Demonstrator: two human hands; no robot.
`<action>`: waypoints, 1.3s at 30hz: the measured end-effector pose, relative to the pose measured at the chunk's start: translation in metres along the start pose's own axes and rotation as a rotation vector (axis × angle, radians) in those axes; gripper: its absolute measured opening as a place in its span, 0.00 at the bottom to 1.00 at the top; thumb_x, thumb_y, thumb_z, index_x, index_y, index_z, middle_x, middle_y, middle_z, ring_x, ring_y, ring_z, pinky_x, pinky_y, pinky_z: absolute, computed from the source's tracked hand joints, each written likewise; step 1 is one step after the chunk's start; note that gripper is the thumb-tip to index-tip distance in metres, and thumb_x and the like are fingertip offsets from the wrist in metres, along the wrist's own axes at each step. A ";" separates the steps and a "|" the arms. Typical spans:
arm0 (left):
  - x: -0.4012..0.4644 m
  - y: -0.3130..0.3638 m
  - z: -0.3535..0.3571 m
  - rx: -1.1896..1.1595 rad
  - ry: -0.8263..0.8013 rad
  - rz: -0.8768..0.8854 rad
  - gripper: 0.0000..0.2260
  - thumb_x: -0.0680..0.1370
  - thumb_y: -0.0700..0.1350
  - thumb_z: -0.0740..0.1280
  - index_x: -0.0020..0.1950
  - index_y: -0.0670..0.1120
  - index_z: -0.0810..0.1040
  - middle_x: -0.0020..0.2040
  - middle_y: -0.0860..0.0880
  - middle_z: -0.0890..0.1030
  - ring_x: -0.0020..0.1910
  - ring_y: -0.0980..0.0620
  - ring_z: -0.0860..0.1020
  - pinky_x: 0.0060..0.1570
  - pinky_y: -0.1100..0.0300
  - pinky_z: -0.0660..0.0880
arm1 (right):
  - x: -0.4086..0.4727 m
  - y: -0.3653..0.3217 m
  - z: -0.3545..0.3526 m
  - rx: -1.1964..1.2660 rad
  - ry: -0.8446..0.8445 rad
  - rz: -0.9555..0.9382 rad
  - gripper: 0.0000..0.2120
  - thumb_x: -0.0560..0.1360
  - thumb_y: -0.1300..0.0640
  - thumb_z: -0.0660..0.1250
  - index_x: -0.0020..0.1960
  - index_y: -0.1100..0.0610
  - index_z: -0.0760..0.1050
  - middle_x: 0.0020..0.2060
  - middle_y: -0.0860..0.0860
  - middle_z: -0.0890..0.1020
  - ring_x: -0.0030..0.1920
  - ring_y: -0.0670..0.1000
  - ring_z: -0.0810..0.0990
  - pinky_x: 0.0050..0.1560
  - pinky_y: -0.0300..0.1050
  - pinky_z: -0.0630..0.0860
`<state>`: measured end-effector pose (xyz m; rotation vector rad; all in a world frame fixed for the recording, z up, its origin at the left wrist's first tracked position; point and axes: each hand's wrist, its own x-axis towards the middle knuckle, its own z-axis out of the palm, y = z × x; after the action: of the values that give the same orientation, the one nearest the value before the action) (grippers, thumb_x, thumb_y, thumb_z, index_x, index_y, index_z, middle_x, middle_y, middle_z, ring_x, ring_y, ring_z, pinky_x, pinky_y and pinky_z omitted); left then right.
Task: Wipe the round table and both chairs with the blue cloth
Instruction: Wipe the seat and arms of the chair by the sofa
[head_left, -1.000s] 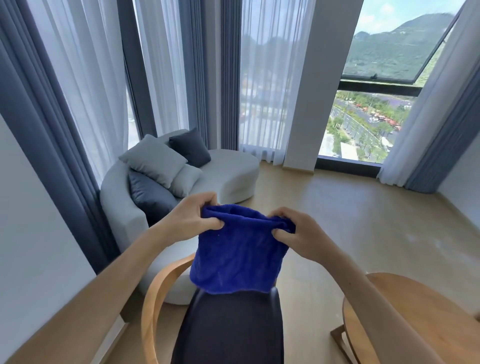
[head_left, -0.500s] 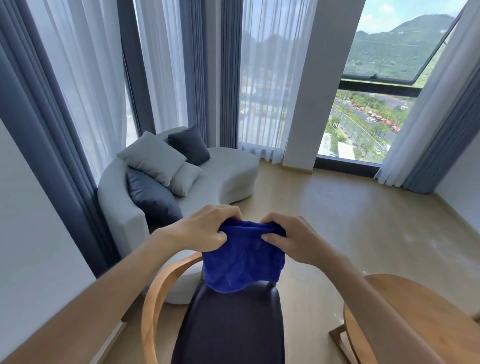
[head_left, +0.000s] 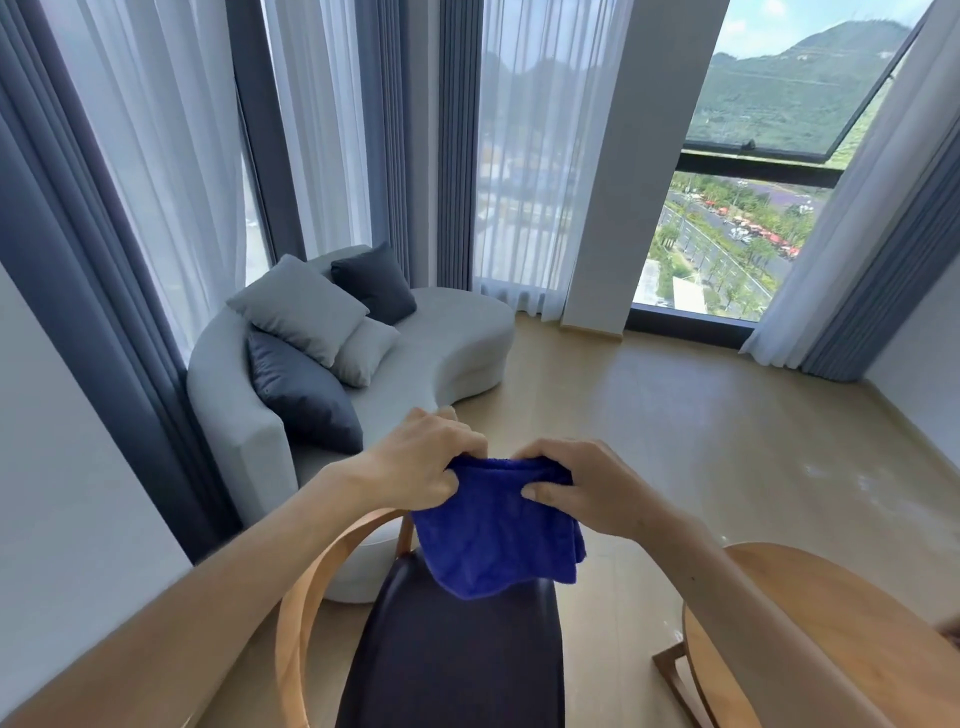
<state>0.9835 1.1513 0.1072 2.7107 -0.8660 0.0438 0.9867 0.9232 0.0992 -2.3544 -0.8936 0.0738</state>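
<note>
The blue cloth (head_left: 496, 535) hangs folded in front of me, bunched at its top edge. My left hand (head_left: 423, 460) grips its upper left corner and my right hand (head_left: 576, 488) pinches its upper right corner, the two hands close together. Below the cloth stands a chair (head_left: 452, 660) with a dark seat back and a curved wooden armrest on its left. The round wooden table (head_left: 852, 649) shows at the lower right, partly behind my right forearm.
A curved grey sofa (head_left: 452, 348) with several cushions stands ahead on the left by curtained windows. Bare wooden floor (head_left: 701, 426) stretches to the right. A white wall runs along the left.
My hands have drawn closer together and lower, gathering the cloth from a wide spread into a narrower fold that hangs over the chair back.
</note>
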 end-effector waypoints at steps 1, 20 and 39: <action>0.002 0.000 0.001 0.083 0.033 0.025 0.13 0.72 0.36 0.60 0.49 0.51 0.78 0.45 0.59 0.73 0.52 0.57 0.66 0.53 0.58 0.61 | 0.000 0.000 -0.001 -0.027 -0.030 -0.012 0.12 0.77 0.63 0.65 0.60 0.54 0.77 0.49 0.46 0.82 0.47 0.41 0.78 0.47 0.27 0.72; 0.004 0.029 -0.002 -0.323 0.309 0.137 0.14 0.71 0.22 0.63 0.35 0.37 0.82 0.50 0.44 0.77 0.51 0.52 0.78 0.50 0.68 0.74 | 0.005 0.012 -0.010 -0.037 -0.055 -0.220 0.06 0.73 0.63 0.70 0.49 0.58 0.75 0.74 0.47 0.64 0.76 0.48 0.56 0.73 0.46 0.62; 0.010 0.032 0.044 -0.866 0.253 -0.178 0.34 0.63 0.56 0.78 0.64 0.56 0.67 0.60 0.57 0.78 0.58 0.57 0.78 0.54 0.54 0.80 | -0.003 0.008 -0.006 0.491 0.354 0.028 0.23 0.73 0.60 0.73 0.58 0.40 0.68 0.44 0.41 0.83 0.47 0.45 0.82 0.48 0.41 0.81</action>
<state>0.9706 1.1085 0.0747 1.8986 -0.4173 -0.0228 0.9908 0.9136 0.0988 -1.8448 -0.5880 -0.1002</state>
